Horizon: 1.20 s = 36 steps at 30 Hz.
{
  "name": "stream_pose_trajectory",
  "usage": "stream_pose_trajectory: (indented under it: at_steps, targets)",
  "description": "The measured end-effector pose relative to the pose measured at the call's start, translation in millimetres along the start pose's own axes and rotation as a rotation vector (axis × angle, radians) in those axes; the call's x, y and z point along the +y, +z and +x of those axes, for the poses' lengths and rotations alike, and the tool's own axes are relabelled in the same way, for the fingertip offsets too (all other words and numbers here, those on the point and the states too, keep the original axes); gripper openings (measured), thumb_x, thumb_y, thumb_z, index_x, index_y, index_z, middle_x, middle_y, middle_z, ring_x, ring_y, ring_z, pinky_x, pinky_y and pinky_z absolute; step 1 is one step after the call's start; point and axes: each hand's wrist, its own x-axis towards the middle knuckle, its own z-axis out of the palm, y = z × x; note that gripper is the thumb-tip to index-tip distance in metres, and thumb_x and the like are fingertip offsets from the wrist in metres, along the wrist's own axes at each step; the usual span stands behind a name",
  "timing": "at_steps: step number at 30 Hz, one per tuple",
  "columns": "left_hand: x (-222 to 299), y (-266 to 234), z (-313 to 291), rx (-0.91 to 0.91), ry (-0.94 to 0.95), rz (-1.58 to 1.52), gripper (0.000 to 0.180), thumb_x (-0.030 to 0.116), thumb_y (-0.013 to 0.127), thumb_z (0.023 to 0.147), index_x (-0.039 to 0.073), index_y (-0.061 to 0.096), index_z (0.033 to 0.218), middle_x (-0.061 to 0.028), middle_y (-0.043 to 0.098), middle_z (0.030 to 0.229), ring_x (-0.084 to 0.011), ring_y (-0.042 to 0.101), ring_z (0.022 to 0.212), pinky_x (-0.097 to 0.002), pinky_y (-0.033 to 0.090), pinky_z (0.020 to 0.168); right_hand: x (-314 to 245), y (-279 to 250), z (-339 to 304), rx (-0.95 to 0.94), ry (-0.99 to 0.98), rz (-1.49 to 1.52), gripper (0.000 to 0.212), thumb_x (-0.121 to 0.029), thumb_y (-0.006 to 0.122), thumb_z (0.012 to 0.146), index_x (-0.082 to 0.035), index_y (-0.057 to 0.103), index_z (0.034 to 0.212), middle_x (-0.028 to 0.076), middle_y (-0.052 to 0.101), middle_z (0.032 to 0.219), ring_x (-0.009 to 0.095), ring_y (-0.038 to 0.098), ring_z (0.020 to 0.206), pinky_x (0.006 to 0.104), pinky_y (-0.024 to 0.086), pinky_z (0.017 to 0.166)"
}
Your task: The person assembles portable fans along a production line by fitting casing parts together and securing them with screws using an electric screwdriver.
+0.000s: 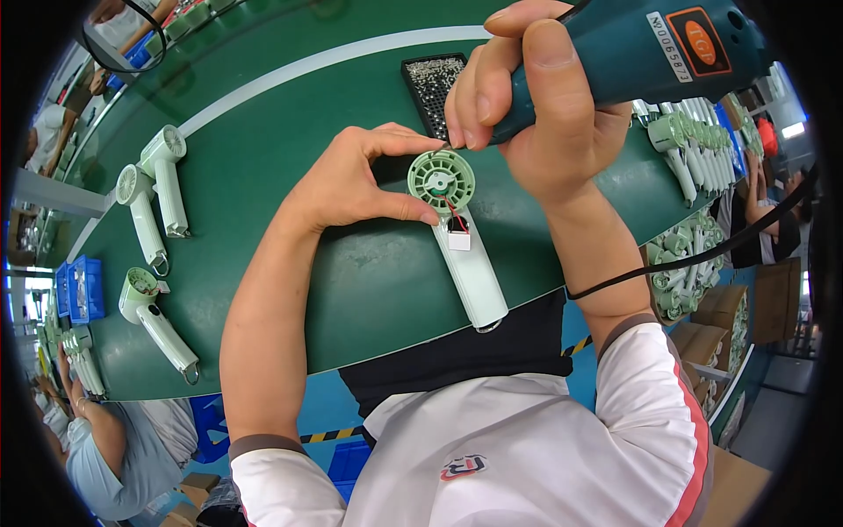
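A pale green handheld fan (470,268) lies on the green table in front of me, its handle toward my body. Its round head is open at the back, showing a motor mount, red wires and a white connector. My left hand (356,180) grips the rim of that head between thumb and fingers. In my right hand (549,110) is a dark teal electric screwdriver (650,57), held by its body and tilted, with its tip end at the top edge of the fan head. A black cord (702,255) hangs by my right forearm.
A black tray of small screws (433,88) sits just beyond the fan. Several fans (140,206) lie at the left; more fans (694,149) are lined up at the right, above a filled box (685,263). Blue bins (85,290) and a co-worker (132,448) are at the left.
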Motion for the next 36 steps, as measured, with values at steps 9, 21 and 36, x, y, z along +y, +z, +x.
stream_pose_trajectory:
  at_steps: [9, 21, 36]
  targets:
    - [3, 1, 0, 0.007, -0.007, 0.026, 0.072, 0.018, 0.100, 0.062, 0.004, 0.073, 0.127, -0.0099, 0.072, 0.118, -0.0198, 0.065, 0.110, -0.0324, 0.049, 0.101, 4, -12, 7, -0.071, -0.008, -0.186, 0.015, -0.006, 0.055, 0.105, 0.007, 0.056, 0.111, 0.007, 0.060, 0.067, 0.013, 0.056, 0.051, 0.0288, 0.048, 0.049]
    - [7, 0, 0, 0.009, -0.089, -0.038, 0.062, 0.015, 0.099, 0.062, -0.001, 0.075, 0.118, -0.0075, 0.071, 0.112, -0.0179, 0.065, 0.106, -0.0316, 0.048, 0.100, 24, -21, 27, -0.204, -0.029, -0.460, 0.012, -0.008, 0.070, 0.098, 0.000, 0.068, 0.090, -0.002, 0.063, 0.071, 0.004, 0.056, 0.058, 0.0231, 0.043, 0.051]
    - [10, 4, 0, 0.026, -0.070, -0.029, 0.067, 0.018, 0.099, 0.061, 0.000, 0.075, 0.120, -0.0082, 0.072, 0.110, -0.0172, 0.067, 0.103, -0.0316, 0.049, 0.099, 7, -36, 49, -0.163, -0.100, -0.026, 0.024, -0.014, 0.050, 0.107, 0.007, 0.060, 0.106, 0.006, 0.050, 0.058, 0.017, 0.049, 0.041, 0.0342, 0.046, 0.041]
